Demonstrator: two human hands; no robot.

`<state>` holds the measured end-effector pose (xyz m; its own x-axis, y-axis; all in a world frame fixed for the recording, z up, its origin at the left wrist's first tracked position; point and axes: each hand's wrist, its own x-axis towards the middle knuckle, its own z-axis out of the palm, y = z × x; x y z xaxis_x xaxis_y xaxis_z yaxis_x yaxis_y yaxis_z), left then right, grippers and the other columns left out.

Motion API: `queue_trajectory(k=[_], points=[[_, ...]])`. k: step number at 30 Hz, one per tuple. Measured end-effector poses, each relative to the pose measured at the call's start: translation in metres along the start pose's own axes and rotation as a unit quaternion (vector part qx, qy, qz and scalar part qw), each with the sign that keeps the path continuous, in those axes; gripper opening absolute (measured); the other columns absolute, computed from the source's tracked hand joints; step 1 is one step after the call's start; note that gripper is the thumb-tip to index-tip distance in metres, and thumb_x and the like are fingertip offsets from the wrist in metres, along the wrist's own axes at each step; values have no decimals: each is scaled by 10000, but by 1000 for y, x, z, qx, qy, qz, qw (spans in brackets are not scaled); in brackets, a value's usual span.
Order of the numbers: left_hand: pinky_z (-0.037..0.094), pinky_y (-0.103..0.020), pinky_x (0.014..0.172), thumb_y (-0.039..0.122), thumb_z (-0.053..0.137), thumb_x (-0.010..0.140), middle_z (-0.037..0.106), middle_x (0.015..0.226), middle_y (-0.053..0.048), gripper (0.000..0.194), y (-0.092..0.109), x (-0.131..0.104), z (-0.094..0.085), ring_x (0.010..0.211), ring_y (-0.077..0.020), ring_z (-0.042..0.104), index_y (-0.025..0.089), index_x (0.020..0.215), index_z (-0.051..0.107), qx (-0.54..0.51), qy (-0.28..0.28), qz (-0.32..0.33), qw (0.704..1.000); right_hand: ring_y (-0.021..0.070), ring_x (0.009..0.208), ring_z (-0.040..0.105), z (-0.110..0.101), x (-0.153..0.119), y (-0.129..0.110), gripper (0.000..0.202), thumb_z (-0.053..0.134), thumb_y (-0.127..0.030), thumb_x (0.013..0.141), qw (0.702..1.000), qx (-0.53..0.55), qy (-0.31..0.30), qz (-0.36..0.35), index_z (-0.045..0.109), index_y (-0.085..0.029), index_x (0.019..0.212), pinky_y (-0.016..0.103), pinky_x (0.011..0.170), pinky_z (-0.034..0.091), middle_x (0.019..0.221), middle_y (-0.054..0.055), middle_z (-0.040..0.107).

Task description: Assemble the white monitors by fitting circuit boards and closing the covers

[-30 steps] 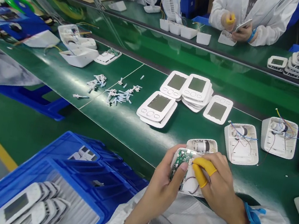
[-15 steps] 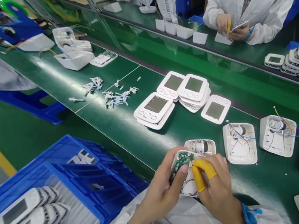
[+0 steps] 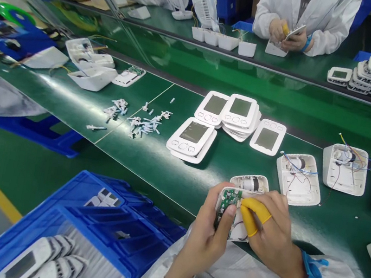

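Observation:
My left hand (image 3: 213,230) is closed around a white casing half (image 3: 237,232) that carries a green circuit board (image 3: 230,198), with its thumb pressed on the board. On my right hand (image 3: 271,230), thumb and index finger wear yellow finger cots (image 3: 255,211). These two fingers pinch together at the board's right edge, beside a small pale connector; what lies between the tips is too small to make out. A thin wire loops inside the casing below them. Just behind the hands lies an open white housing (image 3: 250,182) with a cylindrical motor inside.
White display covers (image 3: 191,135) lie stacked mid-bench, left of open wired housings (image 3: 299,178). Small white plastic parts (image 3: 145,123) are scattered further left. Blue crates (image 3: 88,217) with more covers stand below the bench. Across the line, a co-worker's hands (image 3: 289,35) hold a white part.
The camera view has shifted slightly. Both my hands keep nearly the same grip at the board, with the casing turned a little. The co-worker opposite has tilted the part they hold.

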<state>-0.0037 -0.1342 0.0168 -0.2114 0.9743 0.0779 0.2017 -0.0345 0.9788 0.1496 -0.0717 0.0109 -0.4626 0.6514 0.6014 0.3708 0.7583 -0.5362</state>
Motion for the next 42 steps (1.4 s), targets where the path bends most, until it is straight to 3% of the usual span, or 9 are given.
queue_trajectory(k=[11,18,20,30,34,38,42], points=[[517,-202,870,286,488,1103,611,1125,-18,252,-4,10,13,952,-135,592,299,1352,521,-20,15,45,999,186,831,508,6,0,2,113,580,-41,1004,999,16,35,28,613,-139,1048,366,744,391,911,77,666],[499,-218,859,286,493,1100,609,1121,-21,260,-1,10,-7,924,-140,577,292,1360,512,-15,-55,33,998,224,852,530,-13,11,18,203,616,27,922,993,-3,-37,-116,616,-105,1076,387,702,398,958,123,694],[495,-228,876,281,491,1099,609,1106,-20,261,0,9,-11,921,-143,579,285,1360,509,-2,-64,36,997,235,863,536,-16,10,21,226,617,36,905,990,5,-47,-129,620,-100,1086,393,699,409,980,135,694],[511,-191,876,269,486,1101,600,1122,-13,258,-1,10,16,952,-128,587,307,1354,517,-32,29,50,998,212,892,555,-2,4,7,260,597,49,937,999,39,23,-17,624,-124,1130,397,763,487,970,107,676],[513,-184,823,271,495,1099,613,1080,-6,241,-2,15,12,892,-121,579,302,1336,526,-36,0,42,998,216,895,564,-6,7,15,234,609,38,933,999,34,2,-33,630,-123,1102,396,765,488,966,108,684],[509,-224,898,258,488,1097,639,1188,-31,293,-4,16,0,963,-140,611,303,1387,500,-2,-49,46,998,230,924,572,-13,9,22,288,604,61,901,997,16,-28,-74,634,-118,1125,418,793,471,1032,114,709],[515,-231,916,250,494,1091,634,1209,-37,324,-6,14,2,1014,-149,629,304,1410,482,24,-38,56,997,220,931,581,-12,8,15,329,567,93,891,999,18,0,-44,638,-123,1128,406,801,472,1014,100,705]])
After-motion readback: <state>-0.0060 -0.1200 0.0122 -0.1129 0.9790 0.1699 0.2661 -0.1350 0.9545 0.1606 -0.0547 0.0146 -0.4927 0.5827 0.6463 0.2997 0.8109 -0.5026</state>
